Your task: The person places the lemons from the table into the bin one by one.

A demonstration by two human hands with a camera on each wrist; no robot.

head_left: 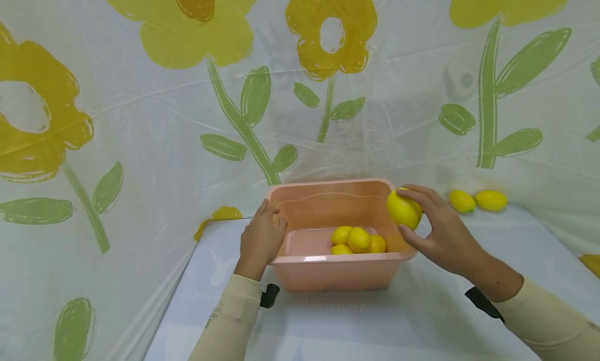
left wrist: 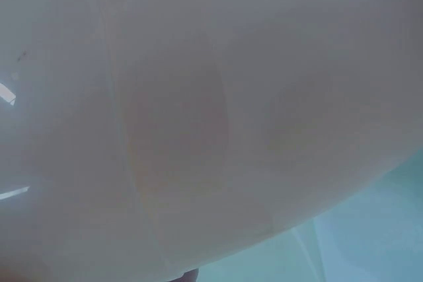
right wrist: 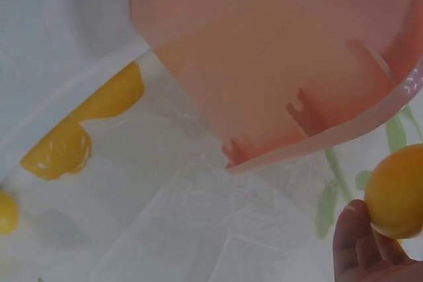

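Observation:
A pink plastic basin (head_left: 335, 273) stands on the table, with several lemons (head_left: 358, 240) in its right part. At its left rim is my left hand (head_left: 262, 238), thumb on the inner side and fingers over the edge. My right hand (head_left: 442, 231) pinches another lemon (head_left: 404, 209) between thumb and fingers, above the basin's right rim. In the right wrist view this held lemon (right wrist: 398, 193) shows at the right, beside the fingertips (right wrist: 353, 219) and the basin's outer wall (right wrist: 264, 51). A pale, blurred surface fills most of the left wrist view.
Two more lemons (head_left: 477, 200) lie at the back right of the white-covered table (head_left: 328, 330). Behind the basin hangs a white sheet (head_left: 389, 126) printed with yellow flowers and green leaves, close against the table's back edge.

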